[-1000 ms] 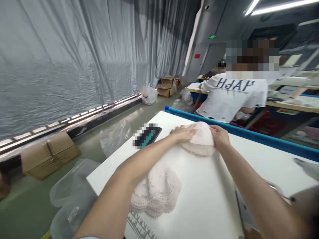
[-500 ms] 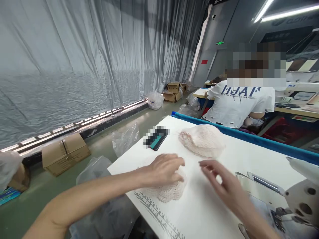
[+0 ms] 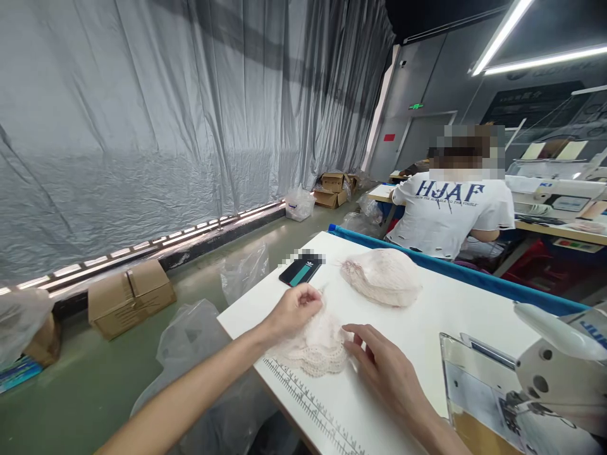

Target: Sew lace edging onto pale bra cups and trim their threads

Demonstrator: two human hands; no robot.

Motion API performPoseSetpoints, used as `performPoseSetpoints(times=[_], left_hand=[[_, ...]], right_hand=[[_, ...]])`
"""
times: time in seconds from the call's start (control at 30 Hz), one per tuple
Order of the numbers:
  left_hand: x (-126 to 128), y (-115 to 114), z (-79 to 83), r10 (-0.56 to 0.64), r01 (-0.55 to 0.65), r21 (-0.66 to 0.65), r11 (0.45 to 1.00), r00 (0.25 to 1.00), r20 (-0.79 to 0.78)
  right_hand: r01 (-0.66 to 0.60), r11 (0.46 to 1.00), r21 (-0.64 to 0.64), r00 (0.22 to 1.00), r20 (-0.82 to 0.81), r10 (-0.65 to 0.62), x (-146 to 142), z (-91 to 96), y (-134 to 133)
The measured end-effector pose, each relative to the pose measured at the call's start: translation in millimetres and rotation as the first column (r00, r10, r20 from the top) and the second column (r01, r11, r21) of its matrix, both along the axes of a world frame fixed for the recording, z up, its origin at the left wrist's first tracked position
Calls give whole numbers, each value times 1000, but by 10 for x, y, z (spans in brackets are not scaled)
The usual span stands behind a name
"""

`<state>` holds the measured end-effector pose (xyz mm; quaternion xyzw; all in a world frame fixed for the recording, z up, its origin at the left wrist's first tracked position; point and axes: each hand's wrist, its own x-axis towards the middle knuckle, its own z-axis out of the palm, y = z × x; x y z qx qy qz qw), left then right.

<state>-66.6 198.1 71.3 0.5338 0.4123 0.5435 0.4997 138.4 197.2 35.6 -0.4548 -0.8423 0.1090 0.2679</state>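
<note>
My left hand (image 3: 296, 311) is closed in a pinch at the upper end of a cream piece of lace-edged fabric (image 3: 322, 347), which lies on the white tabletop (image 3: 393, 404). The scalloped, holed border of this piece faces me, over a printed ruler scale. At the fabric's right side is my right hand (image 3: 386, 360), thumb and fingers apart, the tips at or just beside its edge. Farther back on the table rests a second cream fabric piece (image 3: 382, 277), rounded and gathered at its left end. Neither hand touches it.
A dark phone-like item with a teal band (image 3: 303, 270) lies at the table's far left. A sewing machine (image 3: 545, 379) stands at the right. A blue-covered edge (image 3: 441, 268) bounds the far side. Beyond it sits a person in a white shirt (image 3: 450, 215). Cardboard boxes (image 3: 130, 297) line the floor.
My left hand has gone from lying over the lace-edged fabric to pinching its upper end. My right hand has come left to the fabric's side. The camera view has shifted slightly.
</note>
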Motion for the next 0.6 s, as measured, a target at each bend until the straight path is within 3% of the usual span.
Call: performPoseSetpoints(times=[0.1,0.23,0.43,0.6], left_hand=[[-121,12,70,68,-46,-89,995,959,273],[-284,13,157,146,-80,-148,986,841,521],[-470,-85,273,209,-93,-204,975,698,685],[-524,-190,261,203,-49,-225,973,642,739]], right_hand=[[-19,999,41,996,85,16,-41,-3,23],[-48,994,94,988,150,33,-97,42,57],[-95,987,126,986,150,76,-130,156,51],[-210,973,99,964,188,189,-198,188,-64]])
